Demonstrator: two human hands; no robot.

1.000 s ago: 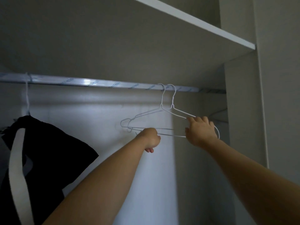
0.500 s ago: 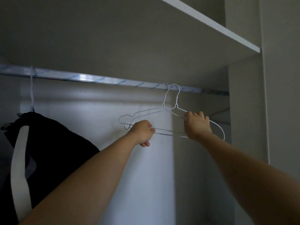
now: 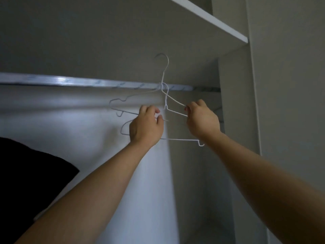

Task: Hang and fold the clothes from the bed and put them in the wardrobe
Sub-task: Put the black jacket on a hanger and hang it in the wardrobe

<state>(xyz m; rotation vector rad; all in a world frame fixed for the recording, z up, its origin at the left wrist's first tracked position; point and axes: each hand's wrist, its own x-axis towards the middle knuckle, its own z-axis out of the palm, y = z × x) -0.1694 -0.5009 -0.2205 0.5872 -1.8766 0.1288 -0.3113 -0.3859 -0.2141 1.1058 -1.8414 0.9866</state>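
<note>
Dim wardrobe [image 3: 235, 103] interior with rail [image 3: 70, 81]. The left hand [image 3: 146, 127] and right hand [image 3: 202, 120] each pinch the wire hanger [image 3: 164, 67], its hook clear above the rail. Likely step: hanger retrieval. Next, free it from the second hanger [image 3: 177, 139].

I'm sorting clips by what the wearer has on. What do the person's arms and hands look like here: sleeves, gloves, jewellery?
The left forearm and right forearm are bare as far as the picture shows; no sleeve edge is in view. The left hand and right hand are ungloved, with no watch, bracelet or ring visible in the dim light.
</note>
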